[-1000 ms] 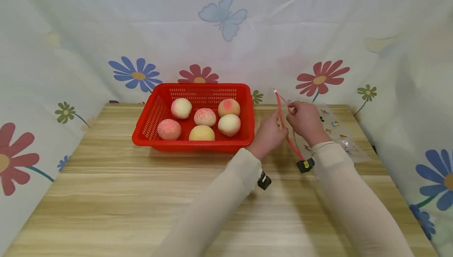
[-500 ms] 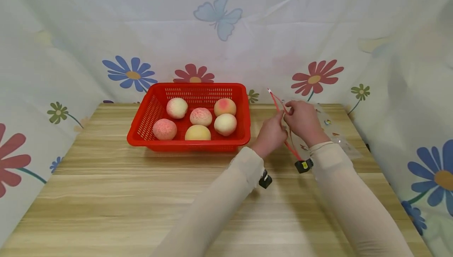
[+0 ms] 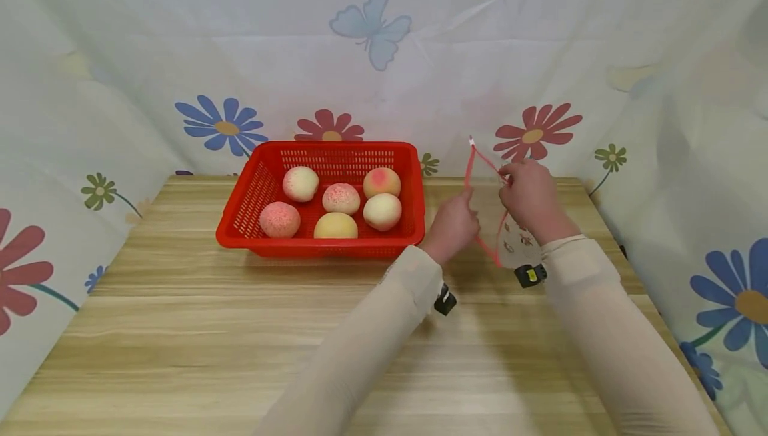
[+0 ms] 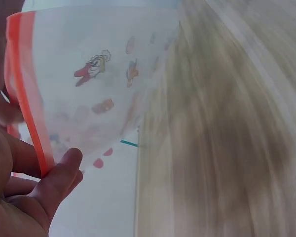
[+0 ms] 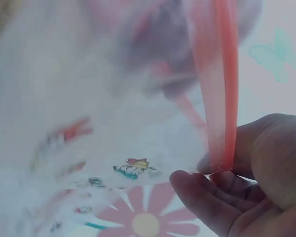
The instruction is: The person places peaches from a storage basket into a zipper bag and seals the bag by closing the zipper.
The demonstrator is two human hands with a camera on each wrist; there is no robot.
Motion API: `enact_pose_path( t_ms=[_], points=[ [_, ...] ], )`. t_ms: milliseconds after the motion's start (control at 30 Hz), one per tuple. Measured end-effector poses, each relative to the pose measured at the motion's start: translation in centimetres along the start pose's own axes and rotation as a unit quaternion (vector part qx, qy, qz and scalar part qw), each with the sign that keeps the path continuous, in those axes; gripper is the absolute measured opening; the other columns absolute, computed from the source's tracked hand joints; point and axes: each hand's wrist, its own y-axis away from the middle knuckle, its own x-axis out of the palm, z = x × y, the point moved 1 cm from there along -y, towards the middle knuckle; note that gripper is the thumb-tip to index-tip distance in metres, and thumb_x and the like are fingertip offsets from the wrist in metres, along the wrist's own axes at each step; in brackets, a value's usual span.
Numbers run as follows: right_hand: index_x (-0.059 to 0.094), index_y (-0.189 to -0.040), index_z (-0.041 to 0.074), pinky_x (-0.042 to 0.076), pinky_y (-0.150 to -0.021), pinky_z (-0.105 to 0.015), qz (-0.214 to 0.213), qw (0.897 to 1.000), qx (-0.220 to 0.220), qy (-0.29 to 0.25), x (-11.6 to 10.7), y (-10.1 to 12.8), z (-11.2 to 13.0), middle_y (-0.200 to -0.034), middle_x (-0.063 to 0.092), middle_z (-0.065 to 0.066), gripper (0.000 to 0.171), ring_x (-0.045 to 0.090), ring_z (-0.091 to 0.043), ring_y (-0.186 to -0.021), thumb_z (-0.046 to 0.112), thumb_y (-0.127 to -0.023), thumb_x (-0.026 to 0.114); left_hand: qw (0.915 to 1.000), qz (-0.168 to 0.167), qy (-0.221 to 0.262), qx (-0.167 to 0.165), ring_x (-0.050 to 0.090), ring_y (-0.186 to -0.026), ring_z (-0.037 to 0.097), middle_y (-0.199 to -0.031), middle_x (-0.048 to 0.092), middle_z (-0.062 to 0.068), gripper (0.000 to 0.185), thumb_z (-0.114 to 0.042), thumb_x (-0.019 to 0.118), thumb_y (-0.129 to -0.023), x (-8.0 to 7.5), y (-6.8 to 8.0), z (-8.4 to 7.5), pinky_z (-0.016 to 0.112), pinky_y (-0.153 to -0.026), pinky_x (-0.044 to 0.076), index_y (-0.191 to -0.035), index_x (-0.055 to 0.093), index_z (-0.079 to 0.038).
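Note:
A clear plastic zip bag [image 3: 513,244] with a red-orange strip along its mouth and small cartoon prints hangs between the two hands. My left hand [image 3: 454,226] pinches one side of the strip between thumb and fingers, plain in the left wrist view, where the bag's printed side [image 4: 96,69] spreads out. The other side is pinched by my right hand [image 3: 531,197]; in the right wrist view its fingertips [image 5: 187,185] hold the strip's lower end. In the head view the mouth stands apart as a loop, a white tip at its top. Part of the bag is hidden behind the right hand.
A red plastic basket [image 3: 327,243] stands left of the hands, holding several round peach-like fruits [image 3: 341,199], pink, cream and yellow. The wooden table [image 3: 210,329] meets a flower-printed cloth [image 3: 450,89] at the back and sides. Small black wrist cameras [image 3: 531,275] hang below the sleeves.
My hands have moved apart, the right one going right and upward. The red-edged mouth has spread from a narrow slit to a wide loop, and the bag has come up off the table.

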Motion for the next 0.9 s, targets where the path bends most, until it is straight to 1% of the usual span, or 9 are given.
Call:
enact_pose_path(
  t_ms=[167,267,433,500,567,667,733,800,900],
  points=[
    [0.070,-0.107,-0.005,0.047,-0.066,-0.052,-0.022,0.999,-0.006,0.022,-1.9,0.2,-0.3,-0.093,0.063,-0.025,0.033,0.056,-0.039,-0.084,-0.001,-0.080,0.052,0.9999,-0.004,-0.009,0.005,0.052,-0.071,0.017,-0.114,0.065,0.014,0.056,-0.006,0.054,-0.093,-0.3,-0.2,0.3,0.018,-0.056,0.044,-0.146,0.039,-0.001],
    [0.071,-0.107,-0.005,0.048,-0.068,-0.052,-0.017,0.999,-0.001,0.032,-3.0,0.4,-0.7,-0.095,0.065,-0.025,0.032,0.056,-0.039,-0.087,0.000,-0.082,0.052,0.9997,-0.008,-0.025,0.005,0.055,-0.080,0.019,-0.123,0.063,0.015,0.053,-0.006,0.052,-0.093,-0.6,-0.2,0.4,0.019,-0.062,0.046,-0.145,0.040,0.000],
    [0.072,-0.101,-0.007,0.045,-0.062,-0.044,0.001,0.999,0.005,0.044,-5.0,0.8,-1.8,-0.094,0.067,-0.026,0.030,0.056,-0.035,-0.078,0.000,-0.083,0.048,0.9988,-0.010,-0.047,-0.006,0.059,-0.094,0.024,-0.133,0.059,0.014,0.050,-0.005,0.049,-0.094,-1.1,-0.1,0.5,0.025,-0.073,0.051,-0.143,0.045,-0.002],
    [0.072,-0.100,-0.007,0.042,-0.057,-0.041,0.001,0.999,0.011,0.044,-5.8,1.0,-2.3,-0.095,0.067,-0.027,0.031,0.055,-0.034,-0.074,0.001,-0.084,0.047,0.9987,-0.009,-0.049,-0.008,0.059,-0.086,0.024,-0.125,0.063,0.014,0.048,-0.005,0.049,-0.093,-1.2,-0.1,0.6,0.025,-0.069,0.051,-0.142,0.047,-0.002],
    [0.072,-0.102,-0.005,0.039,-0.058,-0.040,0.002,0.999,0.024,0.041,-6.5,1.1,-2.8,-0.097,0.068,-0.026,0.031,0.054,-0.034,-0.073,0.003,-0.086,0.047,0.9990,-0.007,-0.045,-0.006,0.055,-0.072,0.020,-0.108,0.067,0.014,0.047,-0.004,0.048,-0.093,-1.3,-0.2,0.6,0.021,-0.061,0.046,-0.141,0.048,-0.002],
    [0.071,-0.106,-0.002,0.037,-0.054,-0.037,0.014,0.999,0.041,0.012,-7.1,1.2,-3.5,-0.099,0.068,-0.025,0.031,0.053,-0.033,-0.072,0.007,-0.089,0.047,0.9997,0.001,-0.022,-0.006,0.040,-0.050,0.017,-0.082,0.062,0.013,0.048,-0.004,0.047,-0.094,-1.4,-0.3,0.6,0.020,-0.045,0.035,-0.142,0.047,-0.003],
    [0.070,-0.111,0.001,0.040,-0.057,-0.034,0.033,0.998,0.052,-0.022,-7.2,1.3,-3.9,-0.102,0.069,-0.024,0.031,0.058,-0.032,-0.075,0.012,-0.092,0.048,0.9999,0.004,-0.011,-0.010,0.033,-0.044,0.014,-0.075,0.058,0.009,0.048,-0.004,0.046,-0.094,-1.4,-0.4,0.6,0.019,-0.042,0.032,-0.142,0.046,-0.003],
    [0.068,-0.116,0.004,0.045,-0.061,-0.032,0.057,0.994,0.065,-0.063,-7.2,1.4,-4.3,-0.108,0.068,-0.022,0.031,0.061,-0.031,-0.082,0.020,-0.095,0.052,0.9998,0.006,-0.007,-0.016,0.033,-0.043,0.013,-0.073,0.055,0.006,0.048,-0.006,0.047,-0.095,-1.5,-0.4,0.6,0.019,-0.042,0.033,-0.143,0.046,-0.004],
    [0.062,-0.128,0.010,0.048,-0.076,-0.030,0.103,0.984,0.080,-0.122,-7.4,1.7,-5.1,-0.122,0.065,-0.018,0.039,0.062,-0.028,-0.101,0.031,-0.097,0.055,0.9997,0.007,-0.013,-0.019,0.036,-0.047,0.014,-0.076,0.055,0.005,0.049,-0.006,0.048,-0.094,-1.6,-0.5,0.6,0.020,-0.044,0.035,-0.143,0.045,-0.004]
  ],
)
